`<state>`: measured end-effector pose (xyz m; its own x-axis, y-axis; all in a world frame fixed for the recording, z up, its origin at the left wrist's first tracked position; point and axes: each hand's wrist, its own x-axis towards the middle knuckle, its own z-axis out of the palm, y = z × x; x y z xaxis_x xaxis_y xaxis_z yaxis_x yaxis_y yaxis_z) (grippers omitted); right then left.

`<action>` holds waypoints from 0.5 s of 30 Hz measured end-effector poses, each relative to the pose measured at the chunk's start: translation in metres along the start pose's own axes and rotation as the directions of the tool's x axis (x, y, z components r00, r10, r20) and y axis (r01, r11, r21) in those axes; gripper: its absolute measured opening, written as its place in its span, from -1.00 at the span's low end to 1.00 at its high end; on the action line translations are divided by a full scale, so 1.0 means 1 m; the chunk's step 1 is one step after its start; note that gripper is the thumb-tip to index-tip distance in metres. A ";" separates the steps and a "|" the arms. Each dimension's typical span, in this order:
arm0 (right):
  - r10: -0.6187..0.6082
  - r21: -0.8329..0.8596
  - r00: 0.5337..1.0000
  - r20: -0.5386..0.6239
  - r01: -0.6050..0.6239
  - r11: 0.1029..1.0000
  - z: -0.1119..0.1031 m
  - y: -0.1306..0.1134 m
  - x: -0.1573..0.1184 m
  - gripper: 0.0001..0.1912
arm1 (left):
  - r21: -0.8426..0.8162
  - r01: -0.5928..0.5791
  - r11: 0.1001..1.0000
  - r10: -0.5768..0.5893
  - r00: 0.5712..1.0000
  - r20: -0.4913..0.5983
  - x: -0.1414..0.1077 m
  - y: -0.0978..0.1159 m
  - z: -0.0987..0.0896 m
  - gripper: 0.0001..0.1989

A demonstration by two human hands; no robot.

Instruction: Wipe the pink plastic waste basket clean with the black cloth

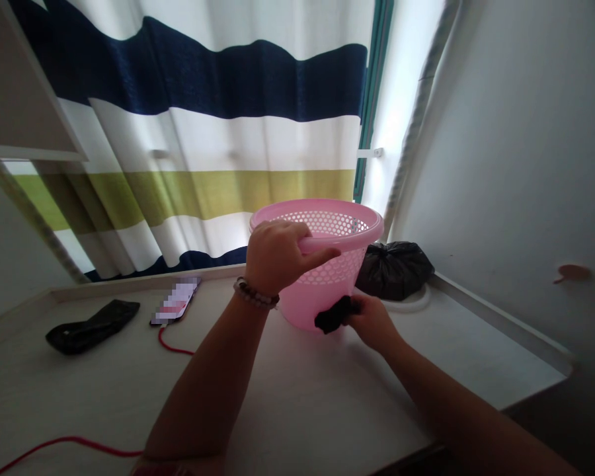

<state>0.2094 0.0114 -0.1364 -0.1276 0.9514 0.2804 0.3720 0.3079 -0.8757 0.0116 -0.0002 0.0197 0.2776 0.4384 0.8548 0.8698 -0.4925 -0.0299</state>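
A pink plastic wastebasket (pixel 302 307) with a perforated upper wall stands upright on the white tabletop (pixel 287 410). My left hand (pixel 280 254) grips its near rim at the left, the fingers over the edge and the thumb stretched along the outside. Low by the basket's right side, my right hand (pixel 374 320) pinches a crumpled black cloth-like piece (pixel 333 315). That piece appears to lie against the basket's lower wall; whether it presses on it I cannot tell. The basket's floor is hidden from this angle.
Behind the basket at right sits a tied black plastic bag (pixel 399 270) above a white ring (pixel 411 304). To the left lie a phone (pixel 176 301) on a red cable (pixel 171 344) and a folded black pouch-like item (pixel 92 327). A striped curtain (pixel 218 145) hangs behind.
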 end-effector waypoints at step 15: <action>-0.098 -0.038 0.994 -0.051 0.096 0.995 -0.011 -0.015 0.005 -0.79 | 0.019 -0.005 1.000 0.005 1.000 0.005 -0.001 -0.001 0.001 -0.40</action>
<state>0.2136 0.0112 -0.1171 -0.1160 0.9158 0.3845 0.3923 0.3979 -0.8293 0.0106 0.0008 0.0188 0.2844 0.4397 0.8519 0.8758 -0.4807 -0.0443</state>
